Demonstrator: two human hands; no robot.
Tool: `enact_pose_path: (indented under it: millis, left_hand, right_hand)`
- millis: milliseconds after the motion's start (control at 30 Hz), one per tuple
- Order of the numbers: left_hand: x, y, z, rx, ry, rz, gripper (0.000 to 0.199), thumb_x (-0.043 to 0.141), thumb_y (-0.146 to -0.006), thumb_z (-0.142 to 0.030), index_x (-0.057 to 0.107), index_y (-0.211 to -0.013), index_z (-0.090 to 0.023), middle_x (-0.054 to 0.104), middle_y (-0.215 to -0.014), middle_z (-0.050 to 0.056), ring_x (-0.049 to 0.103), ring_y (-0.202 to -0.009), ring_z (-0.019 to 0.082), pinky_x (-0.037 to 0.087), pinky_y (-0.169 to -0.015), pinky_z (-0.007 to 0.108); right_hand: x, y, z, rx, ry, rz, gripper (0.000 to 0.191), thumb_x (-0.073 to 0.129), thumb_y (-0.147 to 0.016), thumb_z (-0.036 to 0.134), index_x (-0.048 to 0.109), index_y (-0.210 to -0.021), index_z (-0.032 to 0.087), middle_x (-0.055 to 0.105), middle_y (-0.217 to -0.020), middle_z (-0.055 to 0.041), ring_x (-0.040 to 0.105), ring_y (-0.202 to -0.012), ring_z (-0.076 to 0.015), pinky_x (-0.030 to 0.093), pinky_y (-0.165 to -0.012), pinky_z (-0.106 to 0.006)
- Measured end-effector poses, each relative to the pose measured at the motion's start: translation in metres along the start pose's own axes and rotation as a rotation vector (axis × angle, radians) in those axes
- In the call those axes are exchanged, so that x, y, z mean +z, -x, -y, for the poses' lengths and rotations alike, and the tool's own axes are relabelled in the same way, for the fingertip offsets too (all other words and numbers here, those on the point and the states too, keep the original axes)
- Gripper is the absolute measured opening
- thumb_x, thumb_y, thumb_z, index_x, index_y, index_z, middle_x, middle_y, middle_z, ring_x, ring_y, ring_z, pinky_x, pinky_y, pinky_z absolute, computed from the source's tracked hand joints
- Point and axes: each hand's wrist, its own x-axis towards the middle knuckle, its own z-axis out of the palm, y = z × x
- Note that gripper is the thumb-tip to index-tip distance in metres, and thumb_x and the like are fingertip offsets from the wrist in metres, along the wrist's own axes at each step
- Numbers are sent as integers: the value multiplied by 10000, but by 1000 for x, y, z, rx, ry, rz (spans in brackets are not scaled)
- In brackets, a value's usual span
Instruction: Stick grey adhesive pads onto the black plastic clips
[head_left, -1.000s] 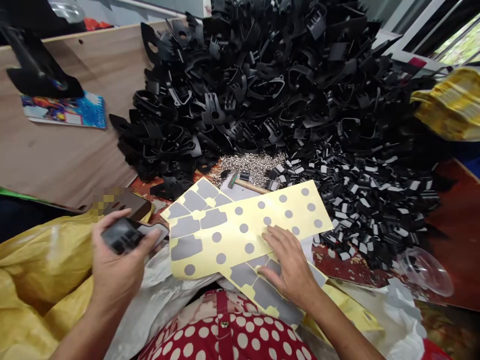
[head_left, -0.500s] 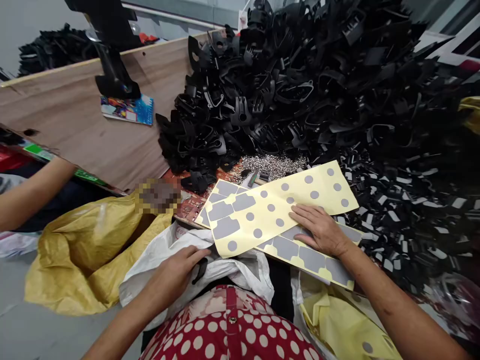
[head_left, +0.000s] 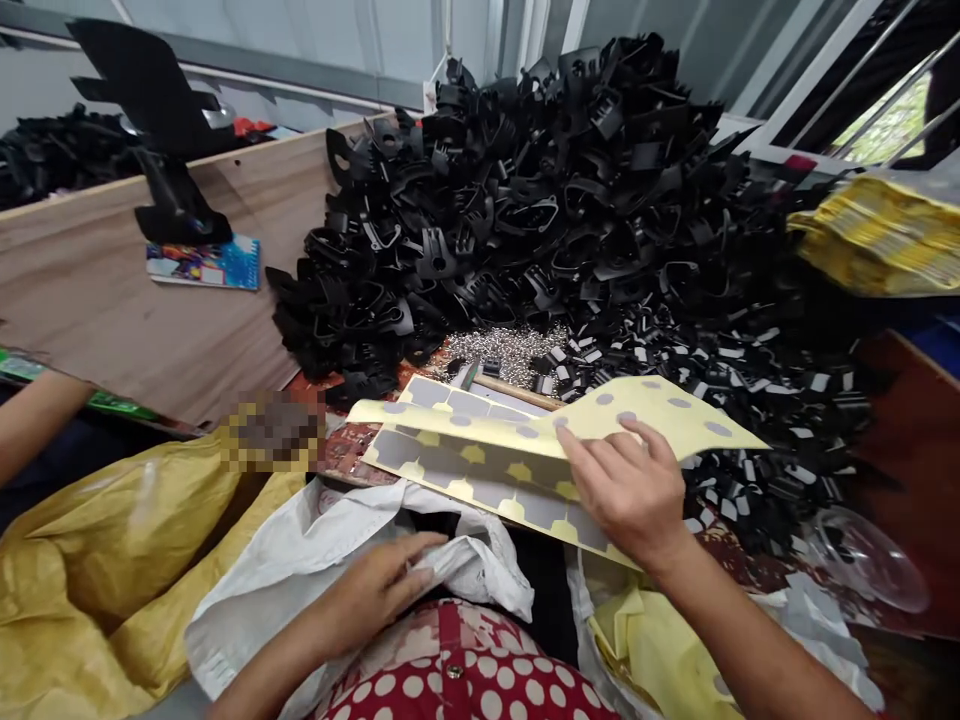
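My right hand point(head_left: 626, 485) is closed on the near edge of a yellow sheet with grey dots point(head_left: 652, 400), which is lifted and curled along its length. Under it lies a sheet of larger grey stickers on yellow backing point(head_left: 480, 480), at the table's front edge. My left hand point(head_left: 382, 585) rests with fingers apart at the white sack point(head_left: 277, 560) in front of my body, and holds nothing that shows.
Behind the sheets rises a big pile of black plastic parts point(head_left: 510, 220). Small silvery pieces point(head_left: 510, 355) and small black-and-white parts point(head_left: 735, 470) lie before it. A wooden board point(head_left: 240, 340) stands left, near a yellow sack point(head_left: 135, 540) and another person's arm point(head_left: 45, 415).
The dotted sheet has gone from lying flat to raised and bent, with my right hand now gripping its edge. My left hand no longer holds the dark thing near the sack. The view has shifted.
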Motion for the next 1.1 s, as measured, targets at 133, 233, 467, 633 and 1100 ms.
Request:
enact_pose_path:
  millis: [133, 233, 467, 633, 1100]
  left_hand:
    - [-17, 0, -9, 8, -83, -67, 402, 615, -945, -431, 699, -1326, -334, 752, -1262, 70, 721, -1029, 281, 541, -890, 346]
    - [-26, 3, -23, 103, -192, -40, 316, 666, -918, -351, 744, -1223, -331, 785, -1164, 39, 737, -959, 254, 551, -842, 313]
    - [-28, -25, -63, 477, -520, -344, 287, 526, -1002, -235, 686, -1239, -205, 739, -1177, 132, 688, -1087, 269, 542, -947, 408]
    - [-15, -77, -60, 412, -786, -192, 544, 641, -966, -333, 539, -1490, -226, 477, -1594, 163, 390, -1490, 396, 302, -1200, 650]
    - [-138, -49, -11, -125, -814, -668, 246, 466, -974, -233, 691, -1066, -191, 718, -1070, 131, 679, -1033, 311, 519, -874, 405]
  right_hand:
    - [6, 31, 47, -79, 59, 109, 410, 562, -968, 92, 668, -1329, 255, 763, -886, -67, 652, -807, -238, 495, -935, -470]
    - [31, 52, 64, -52, 20, 233, 326, 632, -954, 194, 673, -1277, 203, 712, -1272, -156, 649, -1132, -332, 470, -1011, -529]
    - [52, 76, 42, 1, 8, 320, 654, 603, -980, 525, 456, -1535, 213, 484, -1593, -118, 424, -1459, -361, 359, -1141, -543]
    - [53, 82, 6, -99, 11, 310, 661, 558, -979, 597, 460, -1537, 255, 470, -1603, -111, 447, -1453, -332, 332, -1164, -537]
    - [44, 63, -17, 139, 58, 189, 413, 536, -980, 487, 534, -1220, 151, 649, -1228, -203, 621, -1157, -369, 432, -1077, -560]
